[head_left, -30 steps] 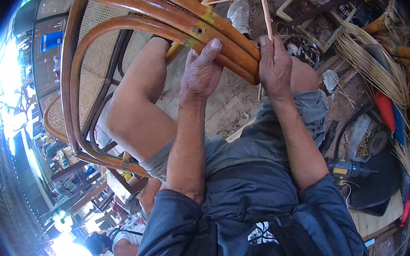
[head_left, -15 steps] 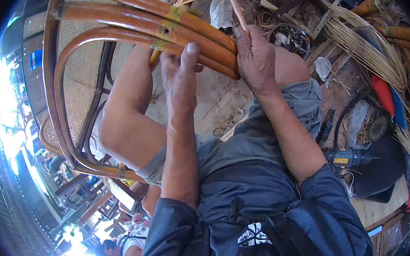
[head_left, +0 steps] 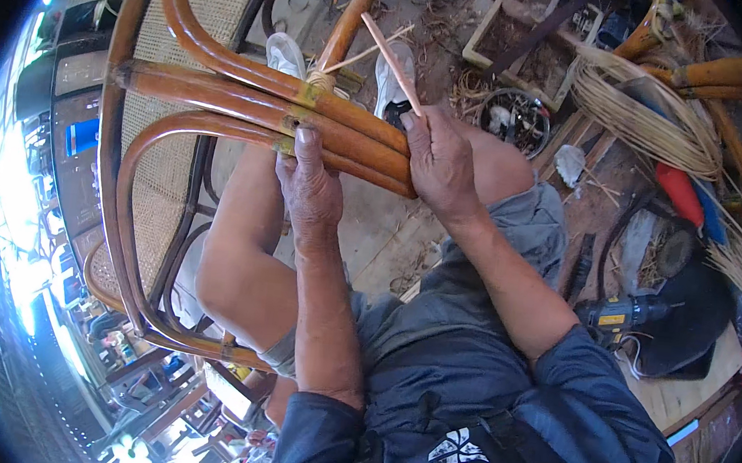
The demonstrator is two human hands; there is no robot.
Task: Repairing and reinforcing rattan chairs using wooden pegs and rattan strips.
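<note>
- Head view: the rattan frame point(head_left: 357, 142), three glossy bent poles meeting at one end, spans the upper left to upper centre of the frame, beside a woven cane panel point(head_left: 223, 9).
- Right hand point(head_left: 445, 163), upper centre: fingers and thumb pinch a thin pale strip point(head_left: 392, 64), which slants up and left; the hand sits against the joined pole ends.
- Left hand point(head_left: 313, 189), left of centre: thumb lies on the poles, just beside a small dark hole point(head_left: 293, 122); its fingers pass out of sight behind, so whether they clench cannot be told.
- Step in hand, as judged: steadying the joined end with the strip kept ready.
- Next move, as judged, calls for steady left-hand support and a freer length of strip.
- Nearby: coiled strips point(head_left: 646, 114), upper right; drill point(head_left: 615, 315), right.
</note>
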